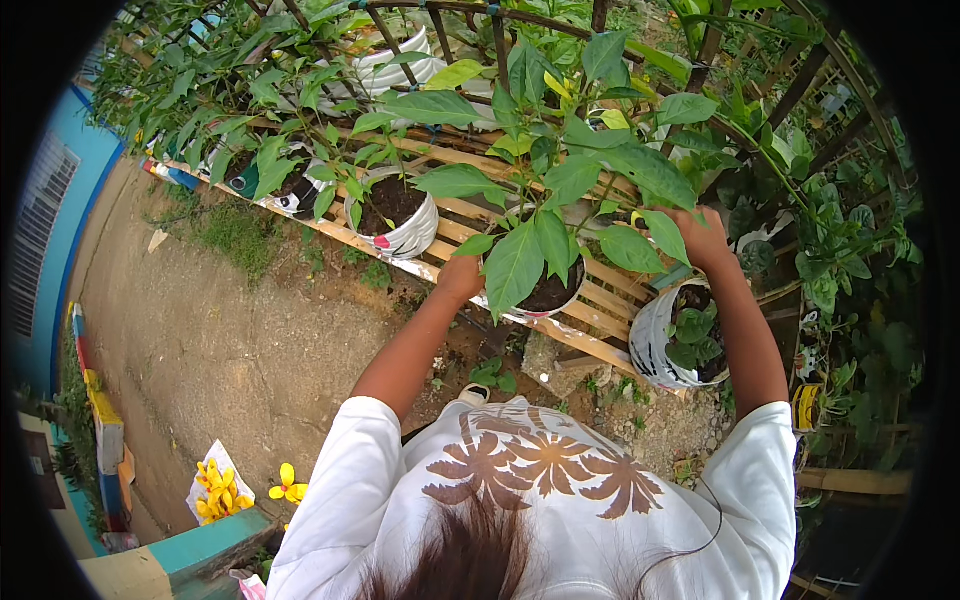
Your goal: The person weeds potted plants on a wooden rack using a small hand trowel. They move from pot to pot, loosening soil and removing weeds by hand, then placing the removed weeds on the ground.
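A leafy potted plant (551, 289) stands in a white-painted pot on the slatted wooden shelf (600, 300) in front of me. My left hand (461, 277) is at the left side of this pot, its fingers partly hidden by the pot and leaves. My right hand (696, 236) reaches among the leaves beyond a white pot with a small round-leaved plant (691, 339); the leaves cover its fingertips, and whether it holds anything is unclear. Left of my left hand sits another white pot of dark soil (394, 214) with a slender plant.
More potted plants (289, 180) line the shelf to the left. Behind the shelf rises a fence of wooden sticks (499, 45), with dense foliage around it. A concrete path (247, 360) runs along the left, and a teal-and-cream ledge (202, 547) is at lower left.
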A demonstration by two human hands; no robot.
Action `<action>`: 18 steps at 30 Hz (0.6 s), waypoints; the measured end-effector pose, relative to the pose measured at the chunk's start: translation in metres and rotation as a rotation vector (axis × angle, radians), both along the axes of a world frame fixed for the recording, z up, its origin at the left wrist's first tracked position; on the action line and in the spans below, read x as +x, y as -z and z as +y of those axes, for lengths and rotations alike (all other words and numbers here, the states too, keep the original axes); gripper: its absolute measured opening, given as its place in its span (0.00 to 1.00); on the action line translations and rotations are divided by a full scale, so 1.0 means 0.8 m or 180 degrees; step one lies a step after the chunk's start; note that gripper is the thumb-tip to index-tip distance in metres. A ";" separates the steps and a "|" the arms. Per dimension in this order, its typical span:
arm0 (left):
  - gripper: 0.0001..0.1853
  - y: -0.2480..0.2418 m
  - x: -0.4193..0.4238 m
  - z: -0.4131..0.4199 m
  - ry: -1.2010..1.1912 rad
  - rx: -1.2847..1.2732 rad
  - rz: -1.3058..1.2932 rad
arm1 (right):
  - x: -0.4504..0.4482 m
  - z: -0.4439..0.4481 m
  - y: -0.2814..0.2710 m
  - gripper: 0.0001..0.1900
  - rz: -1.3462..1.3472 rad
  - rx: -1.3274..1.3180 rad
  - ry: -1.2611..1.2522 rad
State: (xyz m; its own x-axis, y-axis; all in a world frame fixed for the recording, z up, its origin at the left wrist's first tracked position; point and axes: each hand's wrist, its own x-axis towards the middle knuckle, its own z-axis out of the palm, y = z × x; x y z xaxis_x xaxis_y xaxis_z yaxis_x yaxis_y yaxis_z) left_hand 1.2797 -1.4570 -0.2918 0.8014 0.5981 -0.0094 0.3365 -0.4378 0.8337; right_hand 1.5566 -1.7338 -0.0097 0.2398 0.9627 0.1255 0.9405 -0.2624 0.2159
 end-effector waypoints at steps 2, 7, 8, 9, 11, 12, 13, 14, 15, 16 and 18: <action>0.25 -0.076 0.021 -0.036 0.0350 0.0400 0.0622 | 0.019 -0.027 0.051 0.17 -0.0219 0.0370 -0.0248; 0.19 -0.167 -0.006 -0.066 0.0103 0.1750 0.0912 | -0.052 -0.027 -0.035 0.20 -0.0024 -0.0019 0.0341; 0.17 -0.164 0.000 -0.065 0.0155 0.1859 0.0826 | -0.039 -0.039 -0.031 0.20 0.0023 -0.0005 0.0490; 0.16 -0.160 0.002 -0.065 0.0176 0.1960 0.0750 | -0.050 -0.040 -0.043 0.19 0.0118 -0.0009 0.0680; 0.14 -0.171 0.007 -0.077 0.0350 0.1753 0.0660 | -0.081 -0.050 -0.073 0.19 0.0303 -0.0035 0.1100; 0.14 -0.176 0.016 -0.084 0.0480 0.1657 0.0582 | -0.085 -0.063 -0.073 0.20 0.0290 0.0058 0.1078; 0.13 -0.155 0.020 -0.081 0.0328 0.1495 0.0383 | -0.095 -0.065 -0.077 0.20 0.0317 -0.0142 0.1232; 0.13 -0.119 0.024 -0.076 0.0165 0.1332 0.0187 | -0.107 -0.063 -0.084 0.20 0.0344 -0.0341 0.1374; 0.12 -0.104 0.029 -0.074 0.0033 0.0839 -0.0152 | -0.116 -0.061 -0.085 0.21 0.0377 -0.0549 0.1526; 0.12 -0.094 0.030 -0.067 -0.0121 0.0376 -0.0524 | -0.121 -0.057 -0.079 0.20 0.0328 -0.0773 0.1578; 0.10 -0.079 0.035 -0.066 -0.0161 0.0719 -0.0568 | -0.142 -0.061 -0.079 0.19 0.0673 -0.0635 0.1329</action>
State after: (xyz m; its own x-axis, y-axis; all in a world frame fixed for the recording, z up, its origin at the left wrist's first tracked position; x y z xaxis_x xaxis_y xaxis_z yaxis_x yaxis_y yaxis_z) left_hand 1.3077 -1.5099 -0.2288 0.7476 0.6082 0.2670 0.2194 -0.6055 0.7650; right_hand 1.4428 -1.7822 0.0532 0.6096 0.7795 -0.1440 0.7927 -0.5984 0.1164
